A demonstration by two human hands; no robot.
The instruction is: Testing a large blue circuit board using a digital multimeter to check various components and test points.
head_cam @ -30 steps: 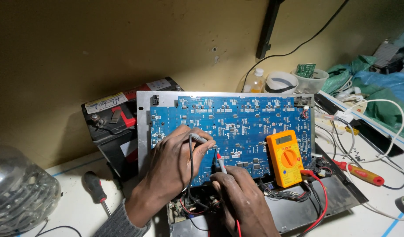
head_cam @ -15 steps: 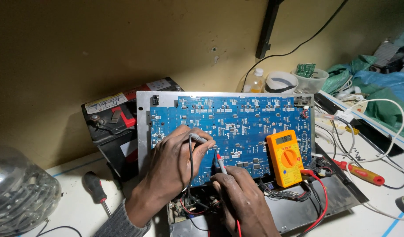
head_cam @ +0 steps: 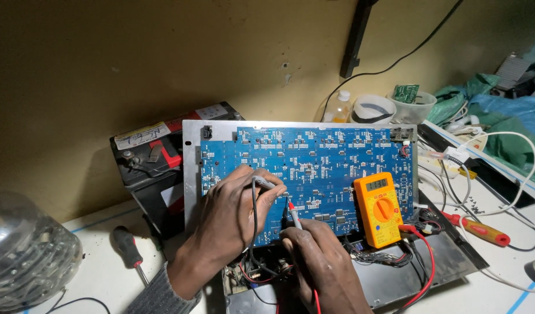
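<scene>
Head view. Blue circuit board (head_cam: 302,168) propped upright against metal chassis (head_cam: 189,168) at bench centre.

Left hand (head_cam: 232,218) closed around black probe (head_cam: 267,185), tip on lower board area. Right hand (head_cam: 322,261) pinches red probe (head_cam: 293,216), tip just beside black one; exact contact pads too small to tell.

Orange multimeter (head_cam: 378,208) leans on board right side, display lit: measurement judged in progress, most of board not yet probed.

Left of board: black battery (head_cam: 148,160), white rectangular labels and red patch on top. Behind board: small clear bottle (head_cam: 339,107), white tub (head_cam: 372,109).
</scene>
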